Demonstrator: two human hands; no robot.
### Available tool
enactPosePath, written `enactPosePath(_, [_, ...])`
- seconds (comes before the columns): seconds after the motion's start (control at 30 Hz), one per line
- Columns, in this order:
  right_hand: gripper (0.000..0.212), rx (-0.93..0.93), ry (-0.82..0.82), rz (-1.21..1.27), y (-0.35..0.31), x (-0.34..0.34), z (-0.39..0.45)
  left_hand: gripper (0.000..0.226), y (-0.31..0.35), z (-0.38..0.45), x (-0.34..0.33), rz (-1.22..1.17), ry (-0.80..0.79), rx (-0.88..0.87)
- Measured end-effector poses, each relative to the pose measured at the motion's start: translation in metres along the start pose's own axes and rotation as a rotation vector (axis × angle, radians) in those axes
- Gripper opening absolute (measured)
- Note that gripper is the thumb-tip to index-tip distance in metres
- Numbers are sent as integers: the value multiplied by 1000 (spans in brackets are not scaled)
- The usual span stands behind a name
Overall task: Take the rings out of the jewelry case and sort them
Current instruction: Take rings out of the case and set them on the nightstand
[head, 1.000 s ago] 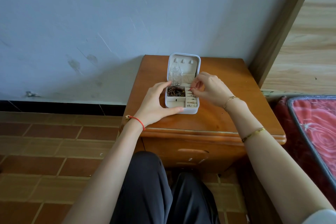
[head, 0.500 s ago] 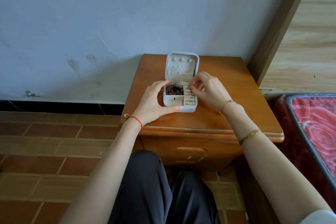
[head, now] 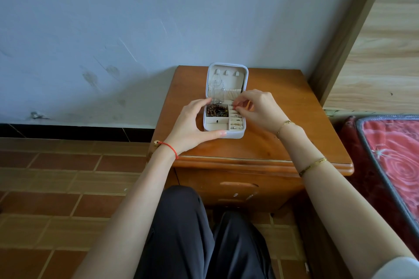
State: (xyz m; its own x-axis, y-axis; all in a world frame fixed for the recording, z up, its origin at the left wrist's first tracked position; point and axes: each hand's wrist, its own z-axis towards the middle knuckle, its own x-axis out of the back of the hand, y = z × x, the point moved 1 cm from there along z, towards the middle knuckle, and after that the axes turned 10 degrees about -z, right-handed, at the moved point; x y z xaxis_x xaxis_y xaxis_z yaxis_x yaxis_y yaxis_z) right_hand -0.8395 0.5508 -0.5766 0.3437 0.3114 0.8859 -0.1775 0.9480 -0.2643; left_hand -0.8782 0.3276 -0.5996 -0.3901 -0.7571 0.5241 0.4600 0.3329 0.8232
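Left hand (head: 188, 125) cupped, thumb outstretched, right hand's (head: 260, 108) fingers (head: 244, 97) bunched

your hands: 2, left hand (head: 188, 124) and right hand (head: 260, 108)
jewelry case (head: 223, 135): 1
lid hooks (head: 227, 72): 3
rings (head: 237, 123): several, too small for you to count
brown beads (head: 216, 110): 1 heap
red cord bracelet (head: 170, 146): 1
gold chain bracelet (head: 286, 123): 1
gold bangle (head: 313, 166): 1
nightstand (head: 272, 147): 1
mattress (head: 399, 149): 1

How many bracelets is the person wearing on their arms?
3. A red cord bracelet on the left wrist; a thin gold chain on the right wrist; a gold bangle further up the right forearm. None looks hidden.
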Motion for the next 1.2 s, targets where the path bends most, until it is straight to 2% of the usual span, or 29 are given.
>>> enactPosePath(0.57, [19,-58,-98,-135,-10,0,6,94,1,-1,0,9,-1,1])
enactPosePath(0.73, [19,-65,-57,-153,-13,0,3,93,3,-1,0,11,1,0])
enactPosePath(1.2, [8,-124,64,-7,-8,5,-2,92,2,0,1,10,5,-2])
